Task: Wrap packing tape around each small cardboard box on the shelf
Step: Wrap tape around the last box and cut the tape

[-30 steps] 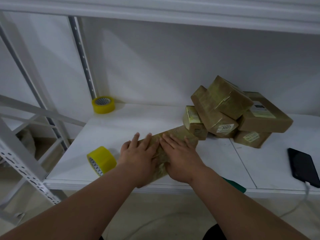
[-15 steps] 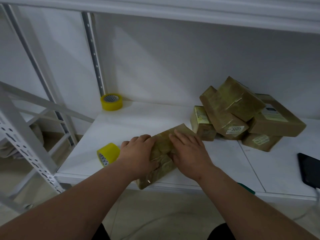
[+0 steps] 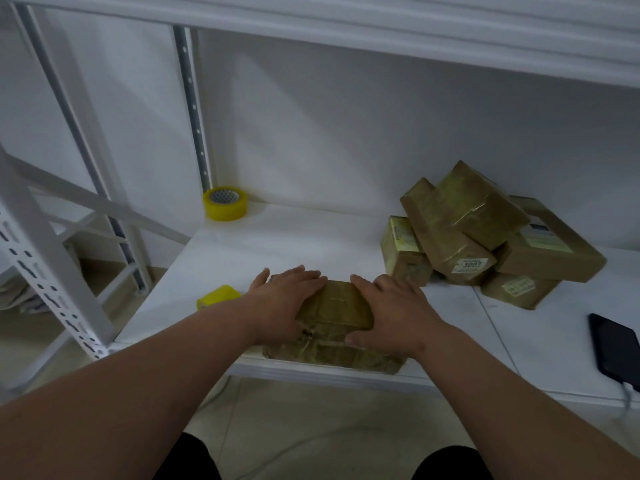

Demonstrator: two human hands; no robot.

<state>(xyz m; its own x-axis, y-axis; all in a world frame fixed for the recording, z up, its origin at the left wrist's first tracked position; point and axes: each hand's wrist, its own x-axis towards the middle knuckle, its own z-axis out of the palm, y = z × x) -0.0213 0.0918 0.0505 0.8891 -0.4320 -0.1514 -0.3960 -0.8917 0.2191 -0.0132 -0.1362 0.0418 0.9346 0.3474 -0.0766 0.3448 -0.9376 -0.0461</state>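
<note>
A taped brown cardboard box (image 3: 334, 313) lies at the front edge of the white shelf (image 3: 294, 244), slightly overhanging it. My left hand (image 3: 284, 299) lies flat on the box's left side, fingers straight. My right hand (image 3: 394, 313) presses flat on its right side, thumb down the front face. A yellow tape roll (image 3: 217, 296) sits just left of my left wrist, partly hidden by my forearm. A second yellow tape roll (image 3: 225, 203) stands at the back left corner.
A pile of several taped brown boxes (image 3: 478, 233) is stacked at the right rear, one labelled 3003. A black phone (image 3: 614, 351) with a cable lies at the right edge. White rack uprights (image 3: 52, 258) stand on the left, and another shelf hangs overhead.
The box has turned from a diagonal lie to square with the shelf edge. Both hands moved with it and now lie flat on top.
</note>
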